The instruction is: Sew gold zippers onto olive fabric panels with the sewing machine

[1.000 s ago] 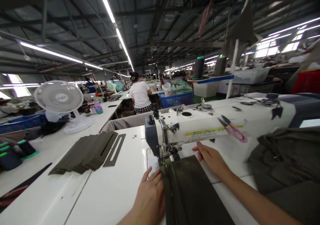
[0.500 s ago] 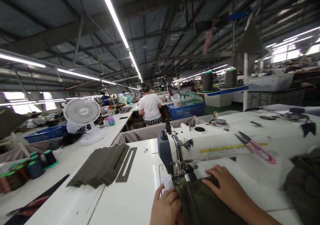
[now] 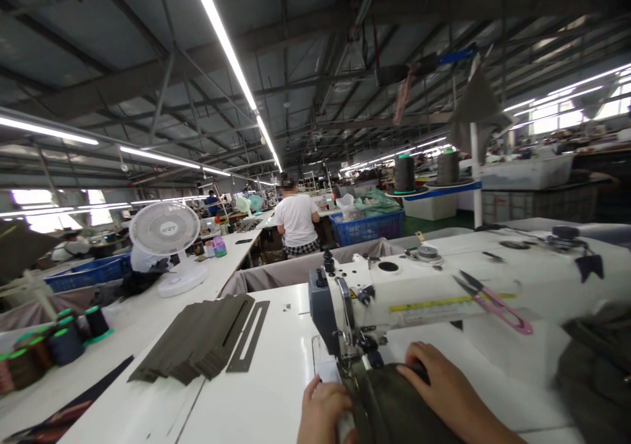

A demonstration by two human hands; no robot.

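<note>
A piece of dark olive fabric (image 3: 399,404) lies under the needle area of a white and grey sewing machine (image 3: 323,306), with a seam or fold running along its left side. At the fabric's left edge is my left hand (image 3: 326,410), fingers bent and closed on it; part of the grip is hidden. On the other side my right hand (image 3: 438,385) pinches a raised fold of the same fabric between thumb and fingers. Pink-handled thread snips (image 3: 497,303) rest on the machine's arm above a yellow measuring tape (image 3: 409,307).
Left of the machine, a stack of olive fabric pieces (image 3: 192,339) lies beside a slotted flat piece (image 3: 249,335). Further left stand a white fan (image 3: 165,230) and several thread spools (image 3: 66,345). A person in a white shirt (image 3: 297,219) sits ahead, near a blue crate (image 3: 367,227).
The view has tilted slightly, so the scene sits a little lower. My left fingers are more bent than before. My right hand keeps its pinch on the fabric.
</note>
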